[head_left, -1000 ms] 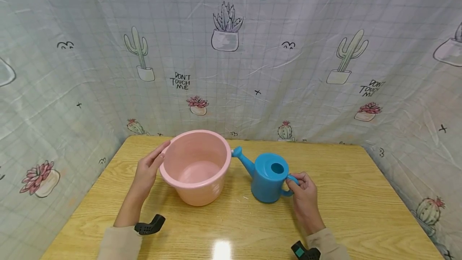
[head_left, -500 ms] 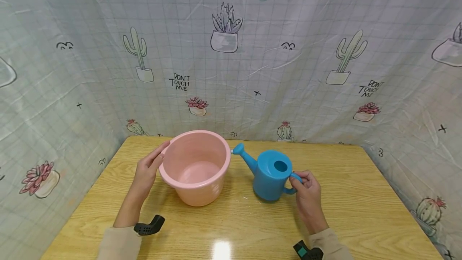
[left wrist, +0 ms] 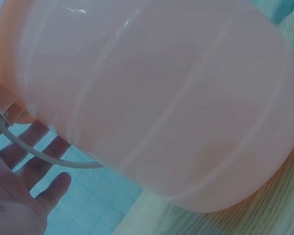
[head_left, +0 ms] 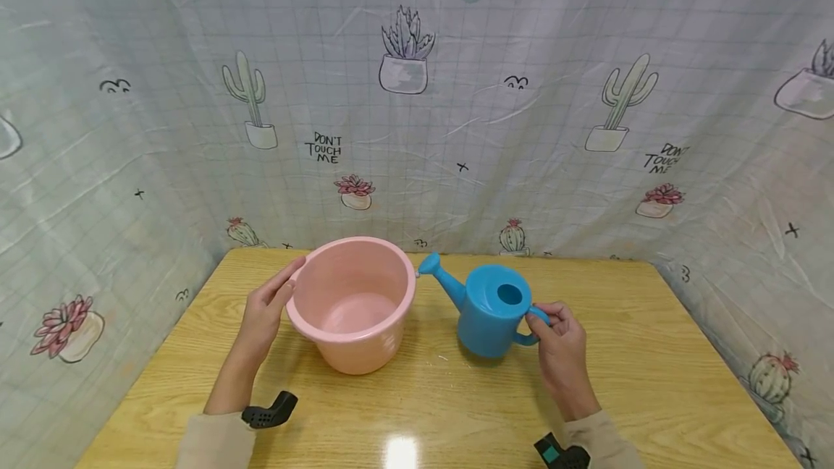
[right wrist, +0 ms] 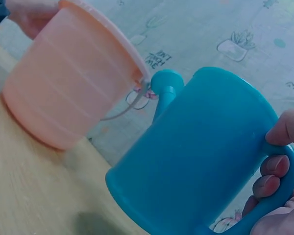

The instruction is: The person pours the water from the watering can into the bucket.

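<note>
A pink bucket (head_left: 361,346) stands on the wooden table, left of the middle, with a thin bail handle (left wrist: 51,159) hanging at its side. My left hand (head_left: 263,313) holds its left rim; in the left wrist view the fingers (left wrist: 51,152) reach along under the rim, and the thumb is hidden there. A blue watering can (head_left: 491,324) is lifted just off the table, its spout (head_left: 439,277) pointing at the bucket's right rim. My right hand (head_left: 563,346) grips its handle (right wrist: 284,186), fingers curled through the loop and thumb on top.
The wooden table (head_left: 651,382) stretches right of the watering can and in front of the bucket. A cloth curtain (head_left: 469,121) printed with cactus pots encloses the back and both sides. A bright light reflection (head_left: 400,451) lies at the near edge.
My right hand has raised the watering can a little and moved it slightly right and away from me. The left hand and the bucket have stayed in place.
</note>
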The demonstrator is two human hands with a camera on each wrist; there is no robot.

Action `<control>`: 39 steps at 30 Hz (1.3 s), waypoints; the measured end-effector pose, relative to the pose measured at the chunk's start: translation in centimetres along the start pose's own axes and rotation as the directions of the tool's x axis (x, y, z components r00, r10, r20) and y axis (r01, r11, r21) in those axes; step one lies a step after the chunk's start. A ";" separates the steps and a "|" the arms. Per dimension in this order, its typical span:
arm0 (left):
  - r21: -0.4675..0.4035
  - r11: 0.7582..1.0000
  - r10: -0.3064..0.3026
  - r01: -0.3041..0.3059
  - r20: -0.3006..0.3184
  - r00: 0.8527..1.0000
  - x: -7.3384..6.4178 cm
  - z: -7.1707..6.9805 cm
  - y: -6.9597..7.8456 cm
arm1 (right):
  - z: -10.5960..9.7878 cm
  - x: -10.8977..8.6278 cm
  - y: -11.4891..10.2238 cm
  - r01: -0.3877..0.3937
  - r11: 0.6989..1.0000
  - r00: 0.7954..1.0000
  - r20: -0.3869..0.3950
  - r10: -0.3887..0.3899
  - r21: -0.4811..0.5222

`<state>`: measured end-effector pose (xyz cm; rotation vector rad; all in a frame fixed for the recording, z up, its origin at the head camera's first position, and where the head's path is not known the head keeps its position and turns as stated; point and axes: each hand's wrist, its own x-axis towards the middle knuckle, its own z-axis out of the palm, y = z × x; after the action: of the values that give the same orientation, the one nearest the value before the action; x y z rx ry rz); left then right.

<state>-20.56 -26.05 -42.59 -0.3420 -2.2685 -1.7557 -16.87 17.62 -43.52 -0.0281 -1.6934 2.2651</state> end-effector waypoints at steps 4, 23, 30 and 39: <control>0.003 1.000 -0.009 0.009 -0.003 1.000 -0.2 0.0 0.0 | 0.2 0.0 -0.6 0.010 1.000 1.000 0.010 -0.010 -0.007; 0.006 1.000 0.001 -0.001 -0.006 1.000 0.3 0.2 0.1 | 1.2 0.7 -3.1 0.077 0.997 0.994 0.077 -0.075 -0.023; 0.005 1.000 -0.009 0.009 -0.012 1.000 0.4 0.2 0.1 | 1.8 0.8 -3.3 0.089 0.994 0.991 0.109 -0.081 -0.071; 0.018 1.000 -0.015 0.015 -0.004 1.000 0.3 0.2 0.0 | 1.9 0.5 -3.2 0.066 0.989 0.989 0.143 -0.046 -0.136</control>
<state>-20.83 -25.86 -42.49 -0.3181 -2.2880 -1.7411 -16.98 16.74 -39.89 0.1486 -1.8980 2.1483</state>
